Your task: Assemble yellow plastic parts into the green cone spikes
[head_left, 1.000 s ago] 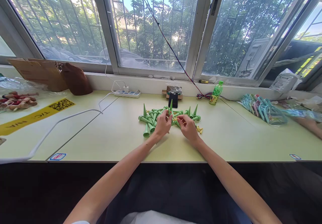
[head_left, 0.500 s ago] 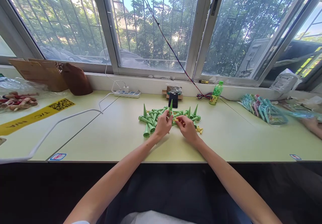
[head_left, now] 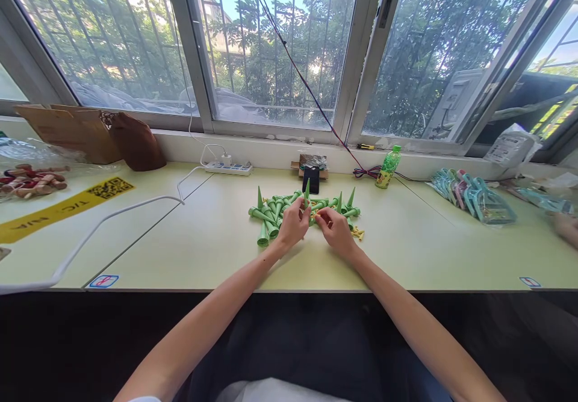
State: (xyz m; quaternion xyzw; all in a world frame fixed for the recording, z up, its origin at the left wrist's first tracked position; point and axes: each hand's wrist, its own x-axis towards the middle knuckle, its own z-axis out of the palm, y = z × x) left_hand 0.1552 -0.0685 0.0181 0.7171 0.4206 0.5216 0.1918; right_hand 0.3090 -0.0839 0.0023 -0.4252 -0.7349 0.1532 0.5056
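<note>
Table (head_left: 198, 245): L hand (head_left: 294, 224) pinching grn cone (head_left: 307, 192), tip up, axis vert.; R hand (head_left: 336, 228) grip unclear.

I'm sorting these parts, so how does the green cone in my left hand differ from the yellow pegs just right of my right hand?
The green cone is much larger than each of the yellow pegs. The cone is green; the pegs are yellow. The cone points upward in your left hand; the pegs lie loose on the table.

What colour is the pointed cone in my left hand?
The pointed cone is green, as the head view shows.
</note>
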